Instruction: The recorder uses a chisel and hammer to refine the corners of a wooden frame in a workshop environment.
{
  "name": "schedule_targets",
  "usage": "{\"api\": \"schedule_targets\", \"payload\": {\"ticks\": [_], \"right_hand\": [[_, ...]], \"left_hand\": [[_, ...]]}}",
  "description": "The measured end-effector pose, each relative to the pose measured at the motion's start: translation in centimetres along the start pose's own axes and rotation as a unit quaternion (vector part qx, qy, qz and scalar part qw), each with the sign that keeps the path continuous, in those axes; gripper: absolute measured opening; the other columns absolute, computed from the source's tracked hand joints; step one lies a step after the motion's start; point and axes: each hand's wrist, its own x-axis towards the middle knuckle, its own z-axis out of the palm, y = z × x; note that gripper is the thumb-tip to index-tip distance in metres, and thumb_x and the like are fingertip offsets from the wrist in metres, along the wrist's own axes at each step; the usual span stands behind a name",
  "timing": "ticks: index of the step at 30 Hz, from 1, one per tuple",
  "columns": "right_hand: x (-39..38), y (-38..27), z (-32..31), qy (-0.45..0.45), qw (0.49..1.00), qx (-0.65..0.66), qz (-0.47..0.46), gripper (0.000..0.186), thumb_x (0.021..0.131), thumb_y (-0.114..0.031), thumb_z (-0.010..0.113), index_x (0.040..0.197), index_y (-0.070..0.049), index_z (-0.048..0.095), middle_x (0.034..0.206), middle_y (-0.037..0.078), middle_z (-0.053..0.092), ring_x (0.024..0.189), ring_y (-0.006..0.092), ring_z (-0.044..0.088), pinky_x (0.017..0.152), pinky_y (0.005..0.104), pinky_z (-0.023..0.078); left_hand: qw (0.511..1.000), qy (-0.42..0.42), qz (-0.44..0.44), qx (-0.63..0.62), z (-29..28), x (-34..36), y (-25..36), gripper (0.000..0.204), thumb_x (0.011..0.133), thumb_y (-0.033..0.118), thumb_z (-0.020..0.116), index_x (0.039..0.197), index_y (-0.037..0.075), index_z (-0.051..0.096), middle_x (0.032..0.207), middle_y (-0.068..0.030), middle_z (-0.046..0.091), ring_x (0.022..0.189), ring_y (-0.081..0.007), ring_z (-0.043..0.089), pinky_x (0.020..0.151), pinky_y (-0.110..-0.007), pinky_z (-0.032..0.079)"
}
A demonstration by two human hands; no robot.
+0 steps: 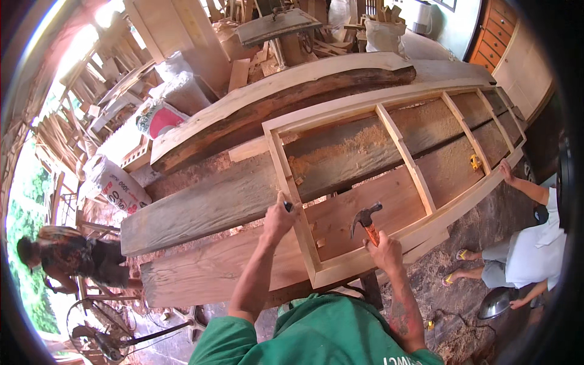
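Note:
A long pale wooden frame [307,243] with several crossbars [404,158] lies over thick rough planks [201,201]. At its left end rail is my left hand [278,222], fingers closed around a small dark object [288,207] whose kind I cannot make out. My right hand [385,252] grips a claw hammer [368,214] by its orange handle, just beside the frame's near rail. The hammer's dark head points up and away from me, over the opening of the first bay.
Another person's hand [506,171] rests on the near rail at right, by a yellow tool [475,162]. That person holds a dark bowl-like thing [497,303]. Someone else [79,258] is at far left. A thick live-edge slab [286,82] and sacks [115,185] lie beyond.

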Motion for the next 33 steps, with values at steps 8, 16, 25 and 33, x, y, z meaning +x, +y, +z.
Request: {"api": "schedule_targets", "payload": {"ticks": [8, 16, 25, 33], "right_hand": [[0.4, 0.7, -0.2, -0.019, 1.000, -0.016, -0.014, 0.043, 0.085, -0.044, 0.069, 0.086, -0.001, 0.060, 0.072, 0.026, 0.065, 0.075, 0.0457, 0.065, 0.069, 0.0536, 0.049], [0.1, 0.5, 0.1, 0.005, 1.000, -0.012, 0.000, 0.040, 0.086, -0.041, 0.068, 0.088, -0.002, 0.061, 0.073, 0.025, 0.066, 0.076, 0.0450, 0.065, 0.069, 0.0534, 0.050], [0.1, 0.4, 0.2, 0.010, 1.000, -0.006, -0.019, 0.039, 0.086, -0.040, 0.068, 0.089, -0.002, 0.060, 0.069, 0.024, 0.065, 0.073, 0.0439, 0.066, 0.067, 0.0536, 0.050], [0.2, -0.1, -0.6, -0.012, 1.000, -0.007, -0.007, 0.043, 0.085, -0.043, 0.070, 0.089, -0.001, 0.058, 0.069, 0.024, 0.065, 0.071, 0.0449, 0.065, 0.065, 0.0535, 0.050]], "left_hand": [[0.997, -0.051, 0.014, 0.053, -0.2, 0.0, 2.2, 0.077, 0.090, 0.047, 0.060, 0.154, 0.019, 0.027, 0.093, -0.0293, 0.068, 0.089, -0.0460, 0.067, 0.079, -0.051, 0.054], [0.987, -0.113, 0.046, 0.106, -3.3, 3.0, 4.7, 0.068, 0.089, 0.046, 0.061, 0.147, 0.021, 0.036, 0.092, -0.0270, 0.069, 0.087, -0.0459, 0.068, 0.077, -0.053, 0.054], [0.969, 0.181, 0.109, -0.127, -5.4, 4.0, 2.9, 0.022, 0.089, 0.025, 0.068, 0.093, 0.003, 0.066, 0.070, -0.0101, 0.066, 0.061, -0.0243, 0.064, 0.057, -0.035, 0.050], [0.710, 0.186, 0.189, -0.652, -11.9, 4.5, 8.4, 0.028, 0.089, 0.015, 0.066, 0.068, 0.004, 0.052, 0.055, -0.0059, 0.050, 0.043, -0.0114, 0.045, 0.042, -0.029, 0.039]]}}
